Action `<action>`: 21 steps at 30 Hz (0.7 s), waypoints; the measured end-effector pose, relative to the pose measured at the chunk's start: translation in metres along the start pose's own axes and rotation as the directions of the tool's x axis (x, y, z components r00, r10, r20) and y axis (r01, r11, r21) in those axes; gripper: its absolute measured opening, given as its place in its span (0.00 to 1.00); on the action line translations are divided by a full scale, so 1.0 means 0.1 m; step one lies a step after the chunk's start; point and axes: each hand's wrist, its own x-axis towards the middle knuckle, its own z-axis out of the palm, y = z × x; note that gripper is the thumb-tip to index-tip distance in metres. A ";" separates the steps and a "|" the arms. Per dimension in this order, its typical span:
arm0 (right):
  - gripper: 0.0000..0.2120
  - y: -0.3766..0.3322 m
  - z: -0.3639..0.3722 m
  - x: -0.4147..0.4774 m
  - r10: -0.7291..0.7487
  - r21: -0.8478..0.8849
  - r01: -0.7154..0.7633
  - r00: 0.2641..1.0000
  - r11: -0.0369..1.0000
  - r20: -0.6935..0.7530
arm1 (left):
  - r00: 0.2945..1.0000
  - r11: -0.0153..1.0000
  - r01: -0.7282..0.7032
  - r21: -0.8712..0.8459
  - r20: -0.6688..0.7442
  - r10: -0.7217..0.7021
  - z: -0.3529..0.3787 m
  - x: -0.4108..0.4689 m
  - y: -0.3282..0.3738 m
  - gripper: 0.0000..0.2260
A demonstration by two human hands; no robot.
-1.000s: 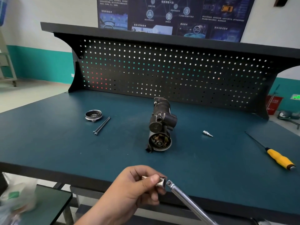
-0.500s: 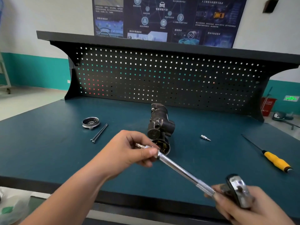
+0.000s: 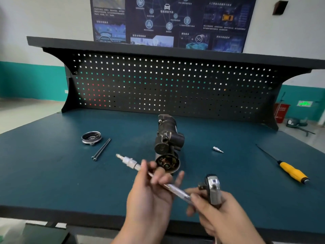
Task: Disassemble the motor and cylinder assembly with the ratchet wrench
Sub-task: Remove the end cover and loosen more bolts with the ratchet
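Observation:
The dark motor and cylinder assembly (image 3: 168, 138) lies mid-bench, its open end with the brush gear facing me. In front of it my left hand (image 3: 149, 196) holds a chrome extension bar (image 3: 129, 162) at mid-shaft; the fingers are blurred. The bar's socket tip points up and left. My right hand (image 3: 219, 213) grips the ratchet wrench (image 3: 213, 187), head up, and its fingertips pinch the bar's near end. The bar and the wrench head are apart.
A round metal end cap (image 3: 91, 137) and two long bolts (image 3: 102, 149) lie at the left. A small bit (image 3: 217, 149) sits right of the motor, a yellow-handled screwdriver (image 3: 292, 171) farther right. A black pegboard (image 3: 175, 85) backs the blue bench (image 3: 44, 173).
My left hand slid down the bar from its tip to mid-shaft, baring the socket end. My right hand rose into view with the ratchet wrench. The camera tilted up.

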 end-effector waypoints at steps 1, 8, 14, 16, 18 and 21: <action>0.14 -0.01 0.00 0.01 -0.013 0.003 0.013 1.000 1.000 0.015 | 0.998 0.992 0.010 -0.128 -0.055 -0.018 0.02 0.04 0.06 0.16; 0.28 -0.03 -0.05 0.07 0.086 0.514 -0.344 0.884 0.786 0.460 | 0.979 0.852 -0.092 -0.515 -0.201 -0.016 -0.05 0.08 0.38 0.14; 0.24 -0.07 0.24 0.02 0.109 0.470 -0.307 0.910 0.827 0.401 | 0.982 0.877 -0.051 -0.478 -0.184 -0.043 -0.05 -0.01 0.24 0.14; 0.22 -0.08 0.27 0.03 0.130 0.461 -0.285 0.931 0.840 0.340 | 0.980 0.896 -0.055 -0.441 -0.197 -0.036 -0.06 -0.03 0.22 0.15; 0.22 -0.06 0.26 0.03 0.143 0.440 -0.277 0.939 0.854 0.313 | 0.980 0.907 -0.054 -0.418 -0.196 -0.032 -0.08 -0.03 0.23 0.15; 0.22 0.00 0.24 0.02 0.155 0.403 -0.278 0.938 0.872 0.311 | 0.981 0.916 -0.039 -0.399 -0.190 -0.041 -0.11 -0.05 0.24 0.15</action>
